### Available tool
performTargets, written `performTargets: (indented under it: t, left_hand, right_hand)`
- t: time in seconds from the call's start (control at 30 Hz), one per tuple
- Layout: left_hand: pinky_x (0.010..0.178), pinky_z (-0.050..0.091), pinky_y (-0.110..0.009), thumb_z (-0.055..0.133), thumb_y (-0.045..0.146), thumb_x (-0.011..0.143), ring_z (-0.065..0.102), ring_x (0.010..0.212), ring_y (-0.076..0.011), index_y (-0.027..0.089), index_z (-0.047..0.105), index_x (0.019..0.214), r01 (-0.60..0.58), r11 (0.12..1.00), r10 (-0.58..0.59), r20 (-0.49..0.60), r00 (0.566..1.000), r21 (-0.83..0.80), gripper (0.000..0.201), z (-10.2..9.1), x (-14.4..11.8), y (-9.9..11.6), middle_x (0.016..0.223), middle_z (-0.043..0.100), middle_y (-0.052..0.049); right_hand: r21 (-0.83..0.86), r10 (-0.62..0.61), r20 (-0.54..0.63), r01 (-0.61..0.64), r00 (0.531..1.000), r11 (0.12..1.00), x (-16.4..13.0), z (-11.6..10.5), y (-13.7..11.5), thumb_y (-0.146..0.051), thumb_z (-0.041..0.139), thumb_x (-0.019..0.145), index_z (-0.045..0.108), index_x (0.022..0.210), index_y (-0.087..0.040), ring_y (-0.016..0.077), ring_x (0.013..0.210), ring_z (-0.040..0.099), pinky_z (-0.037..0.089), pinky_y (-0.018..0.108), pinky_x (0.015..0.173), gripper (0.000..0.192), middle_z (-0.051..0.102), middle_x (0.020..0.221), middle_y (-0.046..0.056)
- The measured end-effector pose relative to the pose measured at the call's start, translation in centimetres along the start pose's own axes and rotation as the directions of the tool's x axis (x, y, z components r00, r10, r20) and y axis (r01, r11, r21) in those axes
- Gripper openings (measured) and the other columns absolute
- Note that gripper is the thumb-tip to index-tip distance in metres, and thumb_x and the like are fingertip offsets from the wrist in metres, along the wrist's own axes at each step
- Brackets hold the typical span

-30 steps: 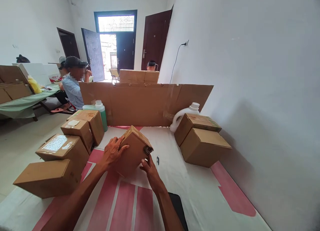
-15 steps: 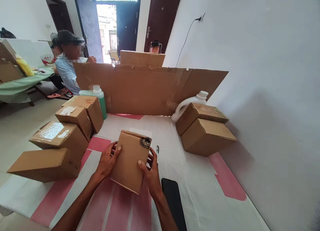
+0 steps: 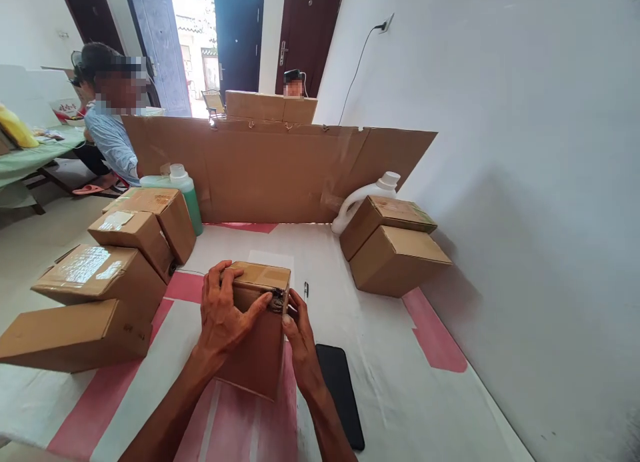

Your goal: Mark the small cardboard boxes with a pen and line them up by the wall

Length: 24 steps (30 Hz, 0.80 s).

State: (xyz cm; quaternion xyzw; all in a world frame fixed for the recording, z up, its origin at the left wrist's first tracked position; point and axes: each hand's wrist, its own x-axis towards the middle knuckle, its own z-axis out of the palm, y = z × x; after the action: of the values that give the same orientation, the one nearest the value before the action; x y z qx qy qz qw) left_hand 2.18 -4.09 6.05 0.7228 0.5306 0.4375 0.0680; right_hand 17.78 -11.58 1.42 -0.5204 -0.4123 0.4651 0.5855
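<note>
A brown cardboard box (image 3: 255,359) stands in front of me on the table, its taped top face tilted into view. At its upper right corner is a dark scribbled or torn patch (image 3: 277,301). My left hand (image 3: 223,322) grips the box from the left, fingers over the top edge and thumb reaching to the dark patch. On the right side, my right hand (image 3: 303,349) holds the box near the same corner, its fingertips partly hidden behind the edge. A pen (image 3: 307,289) lies just beyond my right hand, and a black phone (image 3: 340,395) lies beside my right forearm.
Several cardboard boxes (image 3: 125,262) stand at left with a green bottle (image 3: 190,199). Two more boxes (image 3: 400,259) and a white jug (image 3: 365,195) stand at right. A long cardboard panel (image 3: 270,172) spans the back. Two people are beyond it, one in a blue shirt (image 3: 113,139).
The box has tipped so that its top face shows. My left hand has moved up from its side onto the top edge and the dark corner. The whole view has shifted slightly.
</note>
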Motion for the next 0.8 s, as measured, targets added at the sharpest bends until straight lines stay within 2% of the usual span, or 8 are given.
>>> performTargets:
  t: [0.1,0.2,0.27,0.4,0.53,0.7,0.8]
  left_hand:
    - [0.102,0.048,-0.054,0.077,0.058,0.078,0.056,0.117,-0.0358,0.021,0.056,0.111,0.021,0.999,-0.021,-0.004,1.0,0.037,0.054,-0.8,0.1,0.7,0.123,0.059,-0.013]
    - [0.1,0.048,-0.053,0.076,0.055,0.077,0.057,0.113,-0.0354,0.023,0.053,0.109,0.007,0.998,-0.008,0.011,1.0,0.064,0.051,-1.1,0.2,1.2,0.117,0.062,-0.011]
    - [0.099,0.048,-0.053,0.075,0.055,0.076,0.057,0.11,-0.036,0.022,0.054,0.109,-0.003,0.993,0.003,0.006,1.0,0.115,0.051,-0.9,0.2,1.4,0.115,0.063,-0.012]
    - [0.094,0.05,-0.053,0.072,0.06,0.077,0.057,0.101,-0.0362,0.02,0.057,0.109,0.004,0.976,-0.001,-0.014,1.0,0.219,0.054,0.1,0.1,1.8,0.109,0.064,-0.012]
    - [0.092,0.05,-0.052,0.07,0.062,0.079,0.056,0.1,-0.0362,0.019,0.06,0.109,-0.021,0.969,0.027,-0.022,0.999,0.247,0.053,0.6,0.0,1.6,0.106,0.066,-0.013]
    - [0.098,0.047,-0.049,0.064,0.058,0.091,0.057,0.106,-0.0338,0.018,0.06,0.118,-0.252,0.955,0.247,0.046,0.968,0.155,0.049,0.4,-0.1,-0.1,0.116,0.066,-0.014]
    - [0.099,0.046,-0.05,0.064,0.057,0.091,0.057,0.108,-0.034,0.018,0.059,0.117,-0.263,0.952,0.263,0.02,0.965,0.155,0.048,0.6,0.0,-1.0,0.115,0.066,-0.015]
  right_hand:
    - [-0.014,0.001,-0.018,-0.002,1.0,1.0,-0.1,0.7,-0.5,-0.064,0.056,0.092,0.041,0.152,-0.031,0.0275,0.148,0.037,0.035,0.043,0.121,0.069,0.04,0.161,0.005]
    - [0.033,-0.005,-0.025,0.006,1.0,0.999,-0.2,1.5,-0.9,-0.063,0.059,0.09,0.039,0.153,-0.03,0.029,0.145,0.042,0.038,0.045,0.119,0.073,0.043,0.159,0.006]
    - [0.041,-0.01,-0.074,0.013,0.997,0.999,0.0,2.0,-1.2,-0.06,0.058,0.092,0.04,0.15,-0.029,0.0292,0.142,0.046,0.039,0.046,0.118,0.069,0.048,0.155,0.007]
    - [-0.071,-0.062,-0.179,0.05,0.982,0.996,0.6,2.8,-1.2,-0.055,0.055,0.095,0.049,0.144,-0.026,0.0289,0.134,0.051,0.041,0.046,0.115,0.057,0.058,0.143,0.008]
    - [-0.099,-0.069,-0.218,0.048,0.974,0.994,1.3,2.9,-0.9,-0.056,0.052,0.095,0.054,0.141,-0.025,0.0288,0.129,0.055,0.045,0.044,0.11,0.055,0.064,0.136,0.008]
    - [-0.107,-0.039,-0.118,0.026,0.992,0.994,1.3,1.1,-0.5,-0.062,0.043,0.099,0.055,0.142,-0.028,0.0266,0.14,0.046,0.034,0.043,0.119,0.056,0.056,0.147,0.006]
    - [-0.208,-0.033,-0.123,0.007,0.992,0.978,-0.2,-1.5,0.6,-0.063,0.048,0.096,0.052,0.144,-0.028,0.0282,0.136,0.05,0.042,0.044,0.111,0.059,0.055,0.145,0.008]
